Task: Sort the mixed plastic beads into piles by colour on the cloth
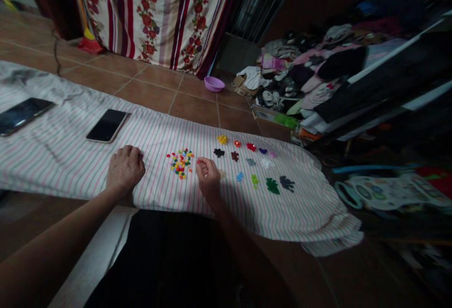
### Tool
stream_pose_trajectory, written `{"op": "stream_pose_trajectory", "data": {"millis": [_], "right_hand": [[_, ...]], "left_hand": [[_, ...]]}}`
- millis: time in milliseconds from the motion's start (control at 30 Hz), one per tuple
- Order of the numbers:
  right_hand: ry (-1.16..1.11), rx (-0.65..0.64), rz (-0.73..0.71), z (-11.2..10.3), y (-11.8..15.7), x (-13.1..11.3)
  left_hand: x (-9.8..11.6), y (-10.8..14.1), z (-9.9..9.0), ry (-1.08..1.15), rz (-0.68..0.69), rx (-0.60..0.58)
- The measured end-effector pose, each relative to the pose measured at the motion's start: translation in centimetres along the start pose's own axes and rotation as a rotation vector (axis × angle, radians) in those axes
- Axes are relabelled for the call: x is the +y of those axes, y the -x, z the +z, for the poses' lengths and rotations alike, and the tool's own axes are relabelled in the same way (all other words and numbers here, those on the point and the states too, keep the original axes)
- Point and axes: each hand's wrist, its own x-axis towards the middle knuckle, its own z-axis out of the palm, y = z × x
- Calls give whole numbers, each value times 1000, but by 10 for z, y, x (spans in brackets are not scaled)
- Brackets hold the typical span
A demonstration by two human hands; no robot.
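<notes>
My right hand (209, 177) is closed in a pinch, with a small red piece (198, 161) showing at the fingertips. Just left of it lies a mixed pile of small colored pieces (181, 163), too small to tell whether they are beads or buttons. Loosely curled, my left hand (125, 169) rests palm down on the striped cloth, and nothing shows in its fingers. To the right, pieces sit in single-color heaps, among them yellow (222, 139), black (219, 153), brown (235, 156), light green (254, 181) and dark green (272, 185). A beige heap (222, 174) is partly behind my right hand.
Two phones, one nearer (108, 125) and one farther left (24, 115), lie on the cloth-covered table (151, 131). Beyond it, a purple basin (214, 84) stands on the tiled floor. Piled clothes (318, 63) and a dark rack fill the right side.
</notes>
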Motion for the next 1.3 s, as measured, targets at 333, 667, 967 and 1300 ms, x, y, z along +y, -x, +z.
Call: {"op": "stream_pose_trajectory", "data": {"millis": [333, 667, 967, 1300], "right_hand": [[40, 117, 19, -50, -47, 34], [561, 222, 232, -135, -112, 112], [818, 26, 395, -145, -122, 142], [917, -57, 403, -139, -120, 133]], "left_hand": [[0, 0, 0, -1, -4, -38], [-1, 0, 3, -5, 14, -25], [-1, -1, 3, 24, 2, -27], [-2, -1, 6, 54, 1, -12]]}}
